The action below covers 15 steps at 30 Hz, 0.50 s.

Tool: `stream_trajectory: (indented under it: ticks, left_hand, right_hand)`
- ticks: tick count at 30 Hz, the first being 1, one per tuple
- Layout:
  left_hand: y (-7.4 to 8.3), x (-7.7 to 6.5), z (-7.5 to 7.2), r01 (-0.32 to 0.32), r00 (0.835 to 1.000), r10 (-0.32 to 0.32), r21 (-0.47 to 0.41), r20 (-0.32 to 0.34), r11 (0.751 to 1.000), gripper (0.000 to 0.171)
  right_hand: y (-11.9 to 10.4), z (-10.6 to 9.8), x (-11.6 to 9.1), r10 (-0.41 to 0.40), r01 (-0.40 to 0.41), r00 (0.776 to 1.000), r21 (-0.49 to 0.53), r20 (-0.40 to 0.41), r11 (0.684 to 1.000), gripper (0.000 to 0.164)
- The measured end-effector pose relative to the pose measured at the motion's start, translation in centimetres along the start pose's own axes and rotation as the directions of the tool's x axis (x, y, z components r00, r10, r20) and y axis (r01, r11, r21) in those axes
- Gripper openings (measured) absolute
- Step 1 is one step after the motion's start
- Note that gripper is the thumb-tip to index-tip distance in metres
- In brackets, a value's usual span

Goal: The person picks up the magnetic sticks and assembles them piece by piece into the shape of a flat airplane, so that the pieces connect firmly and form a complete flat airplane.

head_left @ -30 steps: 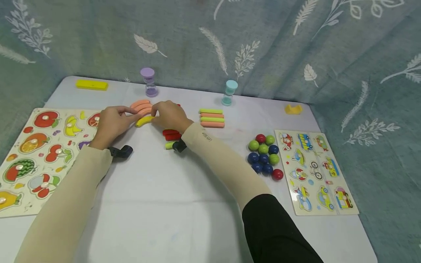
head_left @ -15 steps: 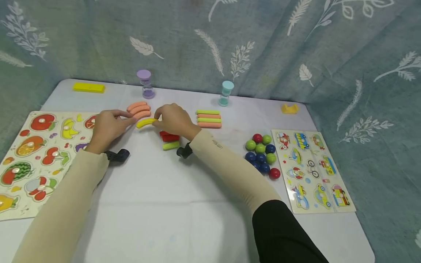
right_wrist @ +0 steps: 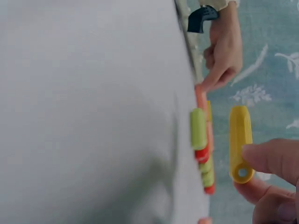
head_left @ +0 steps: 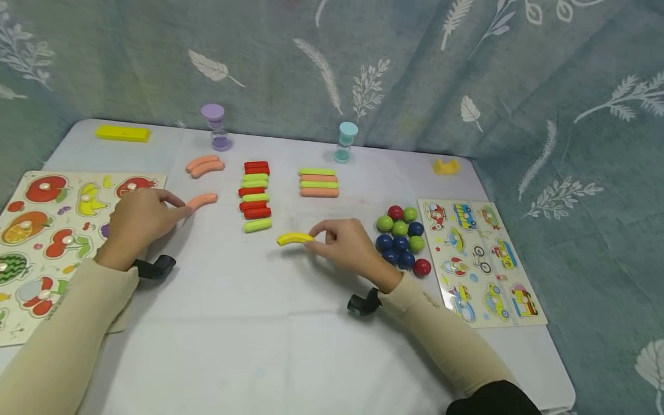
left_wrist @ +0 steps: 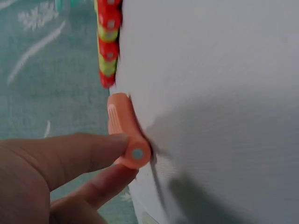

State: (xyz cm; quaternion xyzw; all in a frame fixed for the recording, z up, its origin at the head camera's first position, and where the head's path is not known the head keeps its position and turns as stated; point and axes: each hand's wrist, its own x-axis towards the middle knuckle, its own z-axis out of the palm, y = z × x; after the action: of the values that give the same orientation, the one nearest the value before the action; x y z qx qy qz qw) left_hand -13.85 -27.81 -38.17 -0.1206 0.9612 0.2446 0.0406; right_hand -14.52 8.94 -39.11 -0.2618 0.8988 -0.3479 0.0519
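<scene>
My left hand pinches one end of a curved orange magnetic stick between thumb and finger. In the left wrist view this stick shows a round grey disc in its near end. My right hand holds a curved yellow magnetic stick by its right end, over the middle of the table. The right wrist view shows the yellow stick apart from the cloth. Two more curved orange sticks lie together behind my left hand. Between the hands runs a column of short red and green sticks.
A stack of green and orange sticks lies at the back middle. Several coloured balls sit beside the vehicle puzzle board. A fruit puzzle board lies under my left forearm. Purple and teal sand timers stand at the back.
My right hand has carried the yellow stick right and toward me, away from the orange ones. My left hand has drawn one orange stick left and nearer, apart from the other two.
</scene>
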Motion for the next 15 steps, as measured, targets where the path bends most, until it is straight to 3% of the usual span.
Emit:
stream_trajectory:
  ticks: [7, 11, 15]
  left_hand:
    - [-0.5, -4.0, 0.7, -0.075, 0.994, 0.071, 0.051, 0.082, 0.996, 0.046]
    - [-0.7, -6.3, 1.3, -0.125, 0.991, 0.123, 0.046, 0.049, 0.991, 0.040]
    - [0.2, -8.5, 2.1, -0.161, 0.986, 0.159, 0.035, 0.048, 0.986, 0.038]
  right_hand:
    - [2.8, 0.5, -4.9, 0.041, -0.042, 0.994, -0.007, -0.097, 0.999, 0.016]
    - [3.3, 1.0, -6.3, 0.060, -0.059, 0.989, 0.013, -0.135, 0.998, 0.015]
    - [3.8, 1.6, -7.0, 0.063, -0.065, 0.980, -0.008, -0.186, 0.998, 0.017]
